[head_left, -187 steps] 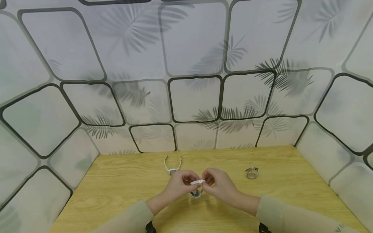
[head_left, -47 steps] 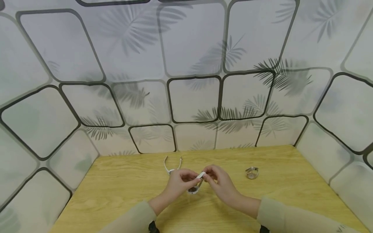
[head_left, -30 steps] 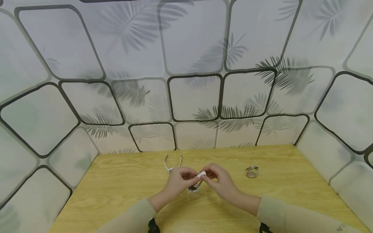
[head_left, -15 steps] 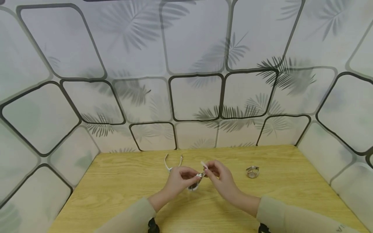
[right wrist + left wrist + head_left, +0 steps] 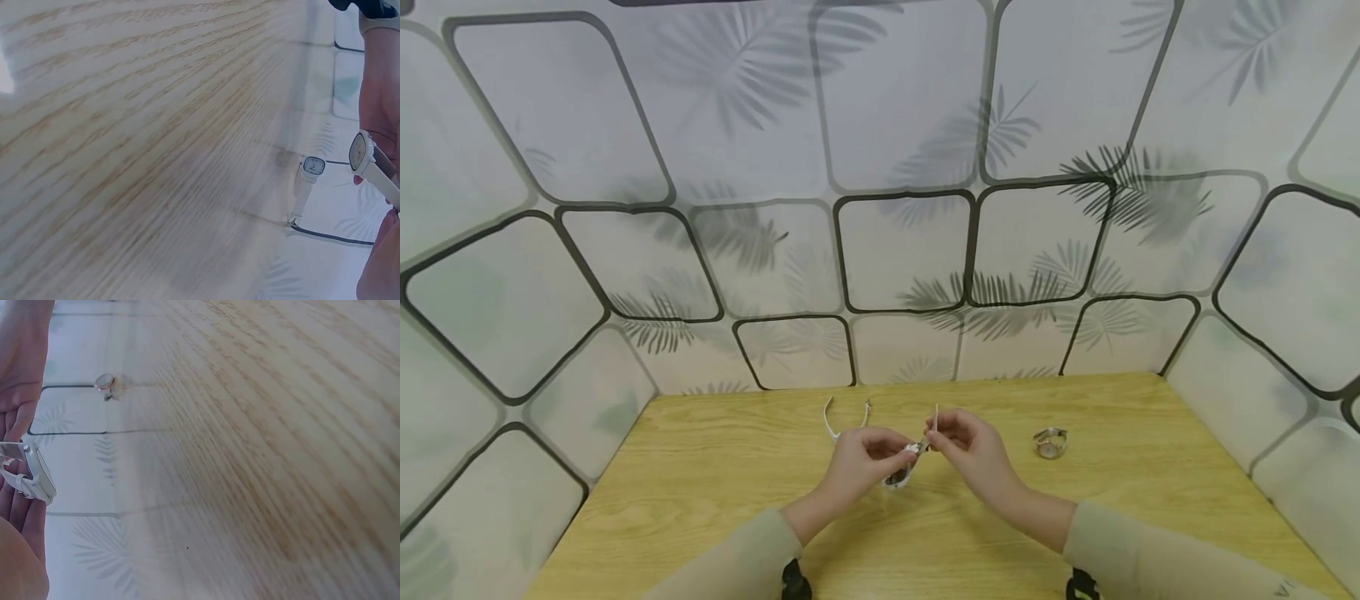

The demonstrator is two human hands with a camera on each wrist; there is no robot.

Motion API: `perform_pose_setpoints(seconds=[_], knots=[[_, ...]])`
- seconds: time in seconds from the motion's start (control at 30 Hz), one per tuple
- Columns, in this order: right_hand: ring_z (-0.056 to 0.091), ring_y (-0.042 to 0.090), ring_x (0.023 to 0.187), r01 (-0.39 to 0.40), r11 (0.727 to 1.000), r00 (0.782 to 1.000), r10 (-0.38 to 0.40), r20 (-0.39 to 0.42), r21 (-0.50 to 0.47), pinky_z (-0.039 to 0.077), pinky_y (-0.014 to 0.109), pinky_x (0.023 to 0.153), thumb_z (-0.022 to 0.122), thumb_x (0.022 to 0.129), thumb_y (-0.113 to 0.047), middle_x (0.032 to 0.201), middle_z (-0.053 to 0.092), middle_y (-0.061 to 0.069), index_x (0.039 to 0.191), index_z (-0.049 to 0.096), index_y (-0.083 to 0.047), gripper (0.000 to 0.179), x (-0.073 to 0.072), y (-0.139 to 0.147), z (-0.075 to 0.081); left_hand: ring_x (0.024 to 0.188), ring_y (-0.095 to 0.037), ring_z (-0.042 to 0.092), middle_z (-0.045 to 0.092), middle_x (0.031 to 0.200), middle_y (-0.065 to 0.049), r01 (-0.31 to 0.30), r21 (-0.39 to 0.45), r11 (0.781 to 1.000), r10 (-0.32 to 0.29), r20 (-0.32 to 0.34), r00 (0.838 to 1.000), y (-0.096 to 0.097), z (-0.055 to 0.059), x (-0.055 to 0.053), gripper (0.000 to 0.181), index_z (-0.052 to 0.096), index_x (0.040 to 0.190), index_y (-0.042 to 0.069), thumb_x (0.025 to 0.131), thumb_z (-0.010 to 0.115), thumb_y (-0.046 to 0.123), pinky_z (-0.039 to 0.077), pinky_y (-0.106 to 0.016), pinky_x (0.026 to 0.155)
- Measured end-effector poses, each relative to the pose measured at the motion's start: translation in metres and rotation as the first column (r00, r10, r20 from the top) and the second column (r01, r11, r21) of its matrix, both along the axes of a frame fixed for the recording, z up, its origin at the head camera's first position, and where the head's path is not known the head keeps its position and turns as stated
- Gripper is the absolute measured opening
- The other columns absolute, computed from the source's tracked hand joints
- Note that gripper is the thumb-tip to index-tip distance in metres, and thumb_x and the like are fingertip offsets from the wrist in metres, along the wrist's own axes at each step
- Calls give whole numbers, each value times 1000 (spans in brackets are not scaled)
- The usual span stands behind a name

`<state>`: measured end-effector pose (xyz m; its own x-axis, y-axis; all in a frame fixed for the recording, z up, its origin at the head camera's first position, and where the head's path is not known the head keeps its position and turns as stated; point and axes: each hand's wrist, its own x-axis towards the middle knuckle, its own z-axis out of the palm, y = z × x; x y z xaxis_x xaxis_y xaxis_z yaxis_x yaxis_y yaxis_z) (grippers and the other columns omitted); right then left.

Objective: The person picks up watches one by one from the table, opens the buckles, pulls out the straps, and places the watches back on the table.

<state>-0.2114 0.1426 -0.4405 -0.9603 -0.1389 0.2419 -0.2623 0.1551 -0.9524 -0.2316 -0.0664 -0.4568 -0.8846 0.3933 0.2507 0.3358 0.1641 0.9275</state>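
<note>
Both hands hold a white wristwatch (image 5: pixel 897 477) above the middle of the table, its dial hanging below the fingers. My left hand (image 5: pixel 861 467) pinches the strap near the buckle. With thumb and fingertips, my right hand (image 5: pixel 976 454) pinches the strap's other end, a thin white strip (image 5: pixel 936 417) standing upright. In the left wrist view the watch case (image 5: pixel 39 472) shows side-on among the fingers. The right wrist view shows its round dial (image 5: pixel 358 153) and white band. My fingers partly hide the buckle.
A second white watch (image 5: pixel 829 414) lies behind my left hand, partly covered by it; its squarish dial (image 5: pixel 314 165) shows in the right wrist view. A rose-gold watch (image 5: pixel 1049 446) lies to the right on the wooden table (image 5: pixel 700 492). Patterned cloth walls (image 5: pixel 902 258) enclose the back and sides.
The strap end, earlier pinched low between both hands, now stands upright. My right hand has shifted slightly up and right from my left hand, which has stayed almost still.
</note>
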Motion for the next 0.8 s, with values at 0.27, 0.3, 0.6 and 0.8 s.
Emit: perform_pose_setpoints(seconds=[0.27,0.3,0.6,0.8], knots=[[72,-2,92,19,1000,996,-17,84,-16,60,15,86,73,99,-1,116,75,25,112,72,8,16,0,4,2,75,3,71,81,100,-23,-5,-24,1000,5,8,1000,1,-1,-1,13,81,104,-2,95,80,7,61,-18,71],[72,-1,93,14,1000,996,-12,90,-21,60,15,86,73,99,-1,116,75,25,112,72,7,16,0,4,1,75,3,71,81,100,-23,-3,-27,1000,3,10,1000,1,-1,-1,13,81,104,-2,95,81,7,61,-18,71],[73,0,91,10,998,991,-2,131,-55,61,17,85,76,96,-1,115,76,26,110,73,9,17,-2,7,2,76,3,70,81,100,-22,-1,-60,998,3,19,1000,1,1,-1,14,81,104,-1,94,81,8,61,-18,71],[73,1,88,23,999,990,-18,137,-40,61,19,83,77,96,-2,110,77,22,109,74,7,16,-2,6,4,82,2,72,80,104,-22,-11,-50,999,12,23,1000,1,1,-1,20,79,113,-1,95,80,9,62,-18,76]])
